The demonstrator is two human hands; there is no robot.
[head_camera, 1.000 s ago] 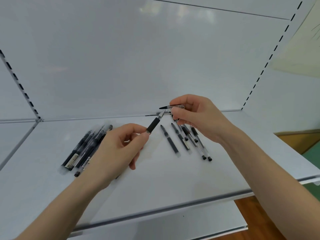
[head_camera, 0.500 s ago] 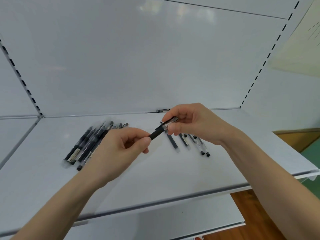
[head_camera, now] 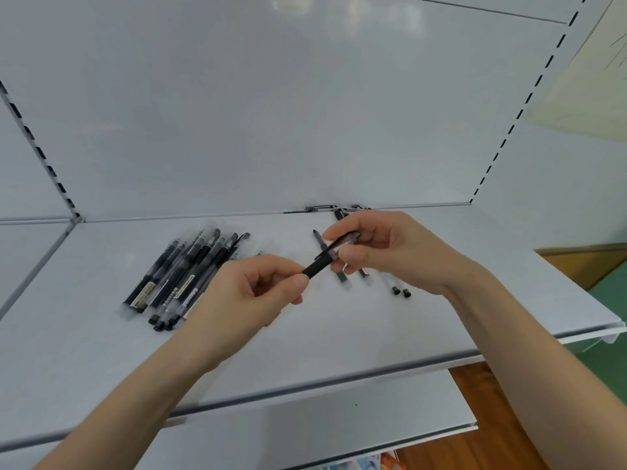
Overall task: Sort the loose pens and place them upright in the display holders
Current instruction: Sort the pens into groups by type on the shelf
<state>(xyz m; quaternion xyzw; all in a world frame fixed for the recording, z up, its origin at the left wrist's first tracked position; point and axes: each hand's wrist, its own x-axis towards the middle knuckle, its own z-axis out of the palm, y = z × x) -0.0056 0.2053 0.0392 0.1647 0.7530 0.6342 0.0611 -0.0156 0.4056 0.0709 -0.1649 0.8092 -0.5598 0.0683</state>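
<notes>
Both hands hold one black pen (head_camera: 322,261) above the middle of the white shelf (head_camera: 101,351). My left hand (head_camera: 251,290) pinches its black grip end. My right hand (head_camera: 383,247) pinches the clear cap on its other end, and the cap sits over the pen. A bundle of several black pens (head_camera: 183,276) lies on the shelf to the left. Several more loose pens (head_camera: 395,288) lie under and behind my right hand, partly hidden by it. No display holder is in view.
The shelf has a white back panel (head_camera: 271,113) with slotted uprights at left and right. A pen (head_camera: 317,209) lies along the back edge. A lower shelf (head_camera: 305,432) juts out below, with wooden floor at the right.
The cap in my right hand, apart from the pen a second ago, has come onto the pen's tip. Both hands have moved lower and closer together.
</notes>
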